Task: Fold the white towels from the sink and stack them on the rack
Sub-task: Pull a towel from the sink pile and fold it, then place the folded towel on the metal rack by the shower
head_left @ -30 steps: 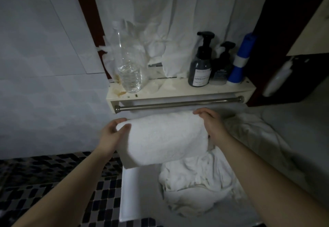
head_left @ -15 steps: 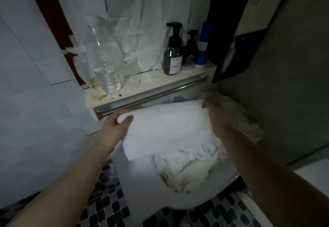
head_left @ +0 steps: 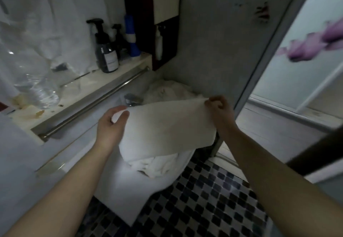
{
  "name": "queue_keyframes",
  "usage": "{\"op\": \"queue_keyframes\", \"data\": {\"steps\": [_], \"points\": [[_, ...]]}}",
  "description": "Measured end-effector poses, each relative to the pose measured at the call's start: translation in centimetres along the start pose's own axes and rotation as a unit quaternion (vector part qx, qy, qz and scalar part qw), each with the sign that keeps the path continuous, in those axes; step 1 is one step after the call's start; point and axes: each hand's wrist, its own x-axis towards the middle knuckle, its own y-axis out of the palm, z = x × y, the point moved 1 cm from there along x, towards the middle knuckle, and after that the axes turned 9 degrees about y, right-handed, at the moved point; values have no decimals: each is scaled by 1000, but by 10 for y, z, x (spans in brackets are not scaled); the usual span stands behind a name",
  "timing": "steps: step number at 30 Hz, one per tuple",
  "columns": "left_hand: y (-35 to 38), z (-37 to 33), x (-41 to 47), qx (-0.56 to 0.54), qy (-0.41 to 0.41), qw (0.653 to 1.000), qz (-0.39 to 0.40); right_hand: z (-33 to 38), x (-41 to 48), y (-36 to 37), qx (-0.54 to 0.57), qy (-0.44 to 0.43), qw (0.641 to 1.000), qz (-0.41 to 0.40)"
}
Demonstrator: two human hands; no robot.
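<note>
Towel [head_left: 167,125] held above sink [head_left: 118,190]; my left hand [head_left: 113,123] grips left corner, right hand [head_left: 219,110] pinches right corner. Mid-fold, I reckon; next, match corners squarely.

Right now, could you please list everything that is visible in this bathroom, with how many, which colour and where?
Ceramic sink: one, white, centre.
Long shelf: one, cream, above the sink.
Metal towel bar: one, silver, under the shelf's front.
Folded cloth towel: one, white, held over the sink.
Crumpled cloth towels: a pile, white, in the sink.
Clear plastic bottle: one, transparent, shelf left.
Dark pump bottles: two, black, shelf right.
Blue-and-white bottle: one, beside the pumps.
Mosaic tile floor: one, black-and-white, below.
Left hand: grips the towel's left edge.
Right hand: pinches the towel's right corner.
</note>
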Motion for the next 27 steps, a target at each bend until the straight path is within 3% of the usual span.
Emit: {"op": "queue_keyframes", "data": {"steps": [15,27], "points": [[112,-79,-126,-71,40,996,48,-39,-130,-192,44,5,985,-165],[150,-97,-199,-141,13,969,201,-63,-275,-259,41,15,931,-362]]}}
